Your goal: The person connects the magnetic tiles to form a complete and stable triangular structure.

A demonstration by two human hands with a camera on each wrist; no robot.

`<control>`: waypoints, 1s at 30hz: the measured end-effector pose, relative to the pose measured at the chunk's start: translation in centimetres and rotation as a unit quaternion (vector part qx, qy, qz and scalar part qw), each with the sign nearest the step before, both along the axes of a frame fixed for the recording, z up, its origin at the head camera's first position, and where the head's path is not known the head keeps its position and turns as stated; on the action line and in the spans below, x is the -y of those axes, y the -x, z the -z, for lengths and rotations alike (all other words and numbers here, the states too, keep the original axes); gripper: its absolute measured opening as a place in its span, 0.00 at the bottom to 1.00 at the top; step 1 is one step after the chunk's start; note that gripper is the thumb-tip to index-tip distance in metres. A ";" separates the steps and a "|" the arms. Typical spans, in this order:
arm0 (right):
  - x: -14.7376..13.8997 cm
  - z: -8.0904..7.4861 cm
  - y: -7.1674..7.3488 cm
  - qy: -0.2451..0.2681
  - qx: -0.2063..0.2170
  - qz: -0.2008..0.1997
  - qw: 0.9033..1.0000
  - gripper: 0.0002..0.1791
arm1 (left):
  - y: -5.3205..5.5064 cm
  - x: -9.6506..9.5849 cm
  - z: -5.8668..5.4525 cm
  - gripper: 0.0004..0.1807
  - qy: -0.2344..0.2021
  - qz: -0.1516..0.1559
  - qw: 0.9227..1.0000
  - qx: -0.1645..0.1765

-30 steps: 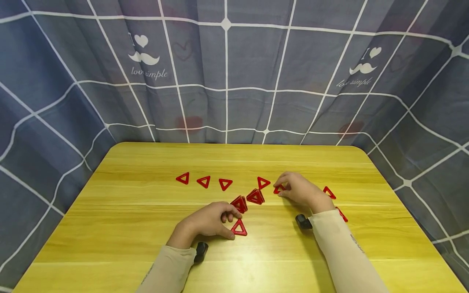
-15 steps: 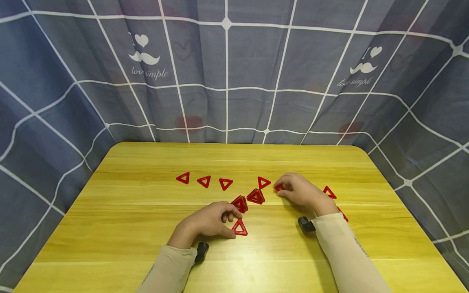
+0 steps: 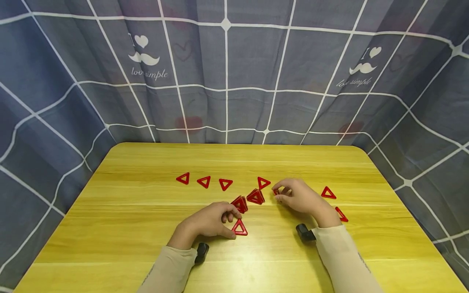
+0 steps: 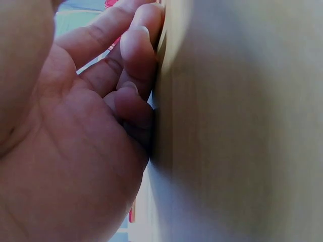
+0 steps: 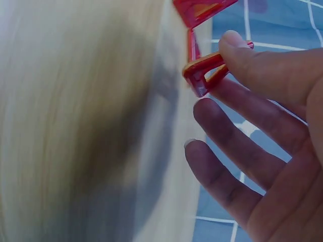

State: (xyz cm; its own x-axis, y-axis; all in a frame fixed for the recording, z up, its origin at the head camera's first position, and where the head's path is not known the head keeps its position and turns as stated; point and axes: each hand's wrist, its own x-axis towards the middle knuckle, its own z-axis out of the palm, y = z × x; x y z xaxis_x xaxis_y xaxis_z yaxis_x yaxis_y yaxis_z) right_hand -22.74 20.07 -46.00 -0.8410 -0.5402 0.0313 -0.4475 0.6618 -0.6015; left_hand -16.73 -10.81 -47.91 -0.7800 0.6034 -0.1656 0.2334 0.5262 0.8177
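Observation:
In the head view my left hand (image 3: pixel 209 219) rests on the table and holds a flat red open-centred triangle (image 3: pixel 239 232) between thumb and index finger, at two of its corners. Its other fingers curl against the wood in the left wrist view. My right hand (image 3: pixel 300 197) pinches another red triangle (image 5: pixel 202 70) by thumb and forefinger, tilted on edge; the right wrist view shows its remaining fingers spread loosely. Between the hands lie two small piles of red triangles, a left pile (image 3: pixel 239 204) and a right pile (image 3: pixel 255 196). Just behind the right pile lies a single triangle (image 3: pixel 263 182).
Three red triangles lie in a row at the back left, the middle one (image 3: pixel 203 182) among them. Beyond the right hand are a triangle (image 3: pixel 328 193) and another triangle (image 3: pixel 341 214) beside the forearm. A grey-blue curtain (image 3: pixel 227 81) surrounds the wooden table (image 3: pixel 146 162).
My right hand has drawn slightly toward me and tipped its triangle up on edge. Its forearm covers less of the two triangles at the right. My left hand stays put.

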 end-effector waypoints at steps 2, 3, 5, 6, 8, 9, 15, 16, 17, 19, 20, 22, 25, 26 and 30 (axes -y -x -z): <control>0.1 -0.1 -0.4 0.010 0.007 0.002 1.000 0.13 | 0.0 0.0 0.0 0.21 -0.001 0.001 1.000 -0.001; 0.2 -0.2 -0.5 0.015 0.010 0.003 1.000 0.13 | 0.0 0.0 0.1 0.20 -0.001 0.000 1.000 -0.001; 0.3 -0.2 -0.9 0.026 0.015 0.005 1.000 0.13 | 0.0 0.0 0.1 0.21 -0.003 0.001 1.000 -0.001; 0.4 -0.2 -1.1 0.032 0.019 0.007 0.999 0.13 | 0.0 0.1 0.1 0.20 -0.004 0.001 1.000 0.000; 0.5 -0.1 -1.4 0.045 0.026 0.008 0.999 0.13 | 0.0 0.1 0.0 0.21 -0.005 0.000 1.000 0.000; 0.7 -0.1 -1.6 0.054 0.030 0.005 0.998 0.13 | 0.0 0.1 0.0 0.21 -0.005 0.000 1.000 0.001; 1.4 -0.2 -2.7 0.075 0.051 -0.011 0.996 0.14 | 0.0 0.1 0.1 0.21 -0.005 0.002 1.000 -0.001; 1.5 -0.2 -2.8 0.073 0.054 -0.015 0.996 0.13 | 0.1 0.1 0.1 0.21 -0.005 0.002 1.000 -0.002; 1.7 -0.2 -2.9 0.072 0.058 -0.019 0.996 0.13 | 0.1 0.1 0.1 0.21 -0.005 0.003 1.000 -0.002; 2.0 -0.2 -3.0 0.073 0.073 -0.028 0.994 0.13 | 0.1 0.1 0.2 0.21 -0.004 0.002 1.000 -0.001; 2.1 -0.2 -3.1 0.075 0.082 -0.034 0.993 0.12 | 0.1 0.1 0.2 0.21 -0.005 0.002 1.000 -0.002; 2.3 0.0 -3.2 0.081 0.102 -0.048 0.990 0.12 | 0.1 0.1 0.2 0.21 -0.004 0.001 1.000 -0.003; 2.7 0.2 -3.3 0.092 0.123 -0.074 0.985 0.12 | 0.1 0.1 0.1 0.21 -0.005 0.000 1.000 -0.004; 2.9 0.3 -3.3 0.096 0.126 -0.082 0.984 0.12 | 0.1 0.1 0.1 0.21 -0.005 0.001 1.000 -0.005; 3.4 0.5 -3.5 0.106 0.142 -0.099 0.979 0.12 | 0.0 0.0 0.0 0.22 -0.003 0.003 1.000 -0.010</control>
